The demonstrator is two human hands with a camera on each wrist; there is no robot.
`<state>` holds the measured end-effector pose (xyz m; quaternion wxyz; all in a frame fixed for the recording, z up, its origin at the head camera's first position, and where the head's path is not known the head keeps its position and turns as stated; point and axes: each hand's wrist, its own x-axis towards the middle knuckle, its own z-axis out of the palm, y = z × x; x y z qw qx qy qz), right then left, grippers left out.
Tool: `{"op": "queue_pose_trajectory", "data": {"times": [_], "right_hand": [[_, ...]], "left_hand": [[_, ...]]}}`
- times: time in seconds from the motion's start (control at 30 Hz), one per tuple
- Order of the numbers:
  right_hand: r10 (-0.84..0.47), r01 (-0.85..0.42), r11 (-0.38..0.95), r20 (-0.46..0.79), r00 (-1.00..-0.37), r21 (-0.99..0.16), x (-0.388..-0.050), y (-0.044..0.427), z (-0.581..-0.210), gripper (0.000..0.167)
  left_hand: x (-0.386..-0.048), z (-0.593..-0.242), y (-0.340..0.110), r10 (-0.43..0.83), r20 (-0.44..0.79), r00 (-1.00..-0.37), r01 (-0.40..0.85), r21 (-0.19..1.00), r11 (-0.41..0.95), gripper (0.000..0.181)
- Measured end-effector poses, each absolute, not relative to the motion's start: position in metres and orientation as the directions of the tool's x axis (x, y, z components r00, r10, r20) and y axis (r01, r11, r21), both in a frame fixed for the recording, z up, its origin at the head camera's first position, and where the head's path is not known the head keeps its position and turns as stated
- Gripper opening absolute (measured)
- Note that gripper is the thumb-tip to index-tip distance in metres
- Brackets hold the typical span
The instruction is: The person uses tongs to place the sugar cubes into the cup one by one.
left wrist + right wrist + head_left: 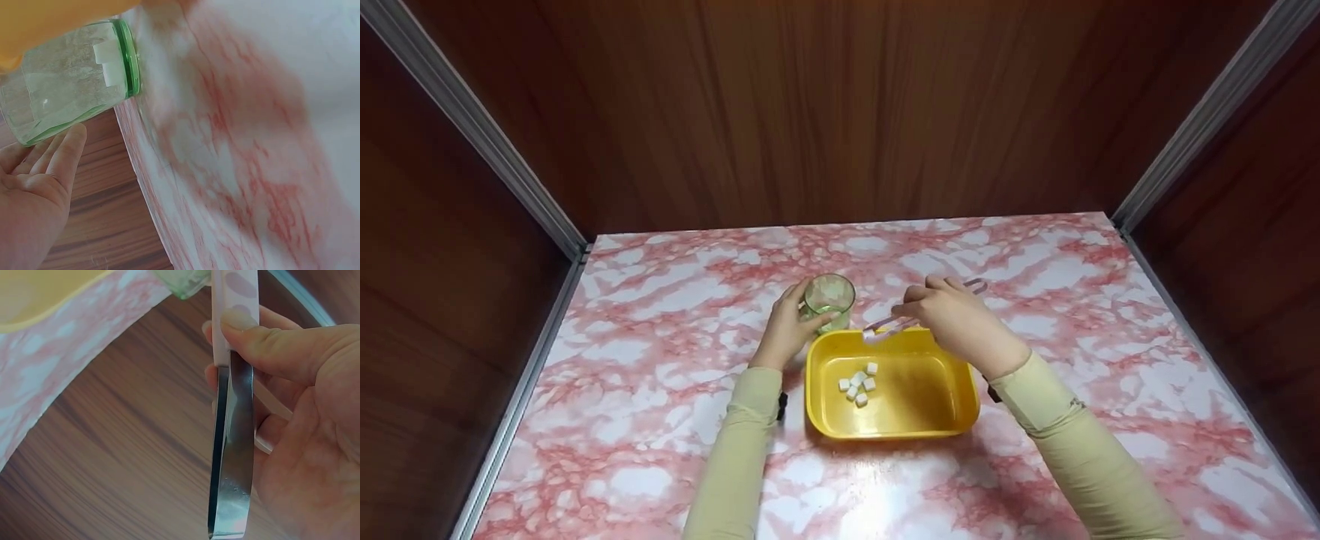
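Note:
My left hand [789, 328] holds a clear green-tinted drinking glass [830, 294], thumb on its near side. In the left wrist view, white cubes [114, 73] lie at the bottom of the glass. My right hand [964, 324] pinches a pair of tongs [233, 439] with metal arms and pale pink, purple-spotted tips. These tips point left over the back rim of a yellow basin [891, 434]; something white shows between them, too small to tell surely. Several white cubes [861, 384] lie in the left half of the basin.
The red-and-white marbled table [645, 450] extends around the basin. Dark wood panels [840, 112] stand behind and at both sides, with metal rails [1192, 112] in the corners. The glass stands right against the basin's back-left corner.

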<state>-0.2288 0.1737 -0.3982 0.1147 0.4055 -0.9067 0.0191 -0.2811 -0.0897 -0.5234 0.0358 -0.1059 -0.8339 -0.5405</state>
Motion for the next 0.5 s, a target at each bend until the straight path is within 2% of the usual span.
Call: {"op": "queue_pose_trajectory", "data": {"times": [0.37, 0.5], "right_hand": [[-0.695, -0.706, 0.706, 0.234, -0.68, 0.049, -0.237, 0.167, -0.395, 0.045], [-0.69, -0.703, 0.71, 0.241, -0.683, 0.043, -0.241, 0.166, -0.397, 0.037]], "left_hand": [[-0.282, -0.524, -0.09, 0.151, 0.183, -0.971, 0.227, 0.899, 0.373, 0.077], [-0.282, -0.523, -0.09, 0.148, 0.171, -0.974, 0.215, 0.902, 0.374, 0.078]]}}
